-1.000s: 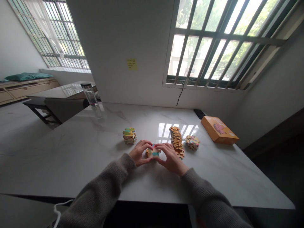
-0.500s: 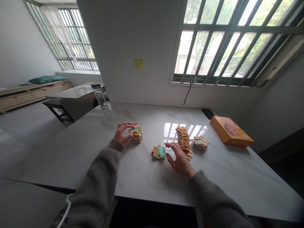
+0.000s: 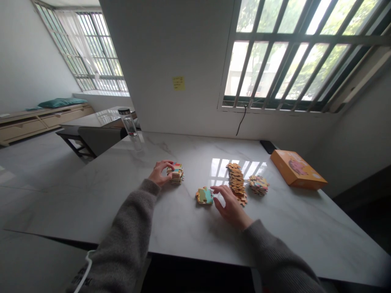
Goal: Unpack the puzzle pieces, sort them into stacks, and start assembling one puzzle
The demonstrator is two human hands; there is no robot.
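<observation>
We had our left hand at the stack, couldn't tell if gripping; right hand, fingers parted, by the pile nearer the counter front edge. Light nudges seemed safest.

This looks like a room in a home. At the far left, a white sheer curtain hangs by a barred window, above a low wooden bench with drawers and a green cushion. A second table stands nearer. Jigsaw pieces and a drinking bottle on the marbled worktop suit a household, as does the plain pale wall.
</observation>
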